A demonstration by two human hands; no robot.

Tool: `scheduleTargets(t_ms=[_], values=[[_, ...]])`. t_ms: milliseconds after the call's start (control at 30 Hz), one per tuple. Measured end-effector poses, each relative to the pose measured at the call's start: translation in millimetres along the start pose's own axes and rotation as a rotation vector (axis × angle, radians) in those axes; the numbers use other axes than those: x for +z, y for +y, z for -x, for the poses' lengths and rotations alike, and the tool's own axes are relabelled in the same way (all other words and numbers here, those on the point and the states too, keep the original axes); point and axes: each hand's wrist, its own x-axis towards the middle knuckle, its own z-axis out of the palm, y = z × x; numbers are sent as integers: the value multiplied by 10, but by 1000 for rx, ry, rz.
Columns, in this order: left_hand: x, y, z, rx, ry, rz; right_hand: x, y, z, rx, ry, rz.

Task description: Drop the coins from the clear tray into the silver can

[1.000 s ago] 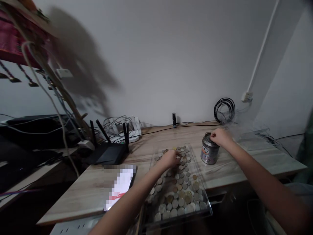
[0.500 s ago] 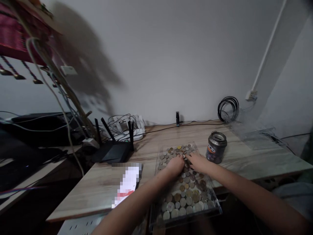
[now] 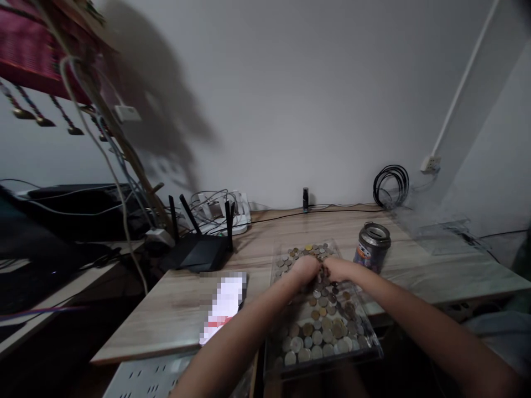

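two hands: a left hand [image 3: 305,269] and a right hand [image 3: 338,269]. one clear tray [image 3: 365,354] holding too many coins [image 3: 317,337] to count, several dozen at least. one tin money box [image 3: 372,247]. one black router [image 3: 198,251] with four antennas. one phone [image 3: 224,301]. one coil of black cable [image 3: 390,187]. one wooden table [image 3: 174,309].
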Motion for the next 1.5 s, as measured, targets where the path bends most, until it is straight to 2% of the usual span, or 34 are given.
scheduleTargets(t_ms=[67,133,300,333,400,500,600,667,767,833,900,1000,1133,1267,1400,1500], values=[[-75,-4,31,-50,37,-5,-44,44,60,37,2,1],[-119,-5,71,-100,61,31,-214,134,160,62,93,-34],[-77,47,153,-218,19,214,-974,650,513,221,689,-230],[-59,65,166,-231,9,253,-1103,777,560,258,762,-195],[-29,103,189,-244,-5,317,-1282,1014,601,304,813,-132],[-10,147,220,-243,-8,388,-1375,1301,580,327,855,-254],[-23,172,244,-235,2,438,-1359,1538,617,384,987,-412],[-39,190,257,-230,6,464,-1322,1692,742,446,1025,-453],[-24,263,255,-220,6,496,-1250,1922,1081,534,1020,-546],[56,378,215,-219,-13,522,-1206,2067,1350,590,1004,-613],[215,564,124,-219,-45,561,-1171,2192,1583,631,955,-693],[586,940,-109,-201,-60,645,-1143,2346,1776,643,812,-820],[1141,1422,-478,-237,-79,757,-1182,2528,1760,634,651,-906],[1521,1671,-767,-332,-103,824,-1289,2683,1623,661,546,-909],[1675,1726,-971,-402,-75,873,-1333,2742,1432,660,428,-911],[1650,1686,-1059,-404,-43,906,-1290,2681,1281,608,395,-929]])
